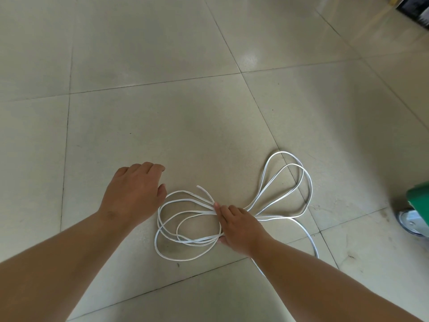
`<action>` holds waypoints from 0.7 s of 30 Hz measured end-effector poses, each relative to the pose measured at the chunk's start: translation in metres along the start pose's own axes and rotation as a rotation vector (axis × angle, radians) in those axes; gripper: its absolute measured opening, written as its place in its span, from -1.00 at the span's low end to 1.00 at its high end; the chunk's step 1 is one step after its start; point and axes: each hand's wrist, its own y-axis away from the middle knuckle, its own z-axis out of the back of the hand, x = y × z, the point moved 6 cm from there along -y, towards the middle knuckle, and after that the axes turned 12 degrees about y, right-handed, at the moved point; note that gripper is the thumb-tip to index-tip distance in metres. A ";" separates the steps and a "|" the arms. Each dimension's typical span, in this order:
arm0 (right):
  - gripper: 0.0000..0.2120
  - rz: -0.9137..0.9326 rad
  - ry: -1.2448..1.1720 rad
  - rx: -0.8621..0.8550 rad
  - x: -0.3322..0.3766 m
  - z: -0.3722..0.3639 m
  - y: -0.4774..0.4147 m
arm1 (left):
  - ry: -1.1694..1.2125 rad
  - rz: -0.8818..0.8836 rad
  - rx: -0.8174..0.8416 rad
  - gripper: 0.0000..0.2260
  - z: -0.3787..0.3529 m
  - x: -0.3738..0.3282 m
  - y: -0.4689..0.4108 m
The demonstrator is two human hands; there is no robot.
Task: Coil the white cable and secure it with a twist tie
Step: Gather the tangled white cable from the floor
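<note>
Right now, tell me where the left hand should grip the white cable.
Likely the outer left bend of the white cable, coming from the left: several loops turn together there beside the left hand, while the right hand holds the bunched waist.

Glossy beige floor tiles [162, 54] spread under and all round the grip, split by thin dark grout lines [151, 84]. Far beyond it a pale glare [249, 58] lies on one tile. Well to its right a green base [417, 198] stands on a grey caster [409, 223]. A dark box [415, 10] sits far beyond, to the right.

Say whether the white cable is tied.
Untied: the white cable lies in loose loops, right hand gripping their middle; no tie shows.
</note>
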 end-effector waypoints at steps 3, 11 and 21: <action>-0.23 -0.002 -0.027 0.038 -0.002 0.002 -0.008 | 0.004 0.001 0.005 -0.65 -0.001 0.001 -0.002; -0.47 0.033 0.122 -0.057 -0.011 0.014 -0.020 | 0.002 0.013 0.018 -0.64 -0.007 0.008 -0.002; -0.24 0.166 0.225 -0.061 -0.012 0.016 -0.035 | 0.024 0.021 0.031 -0.67 -0.010 0.014 -0.004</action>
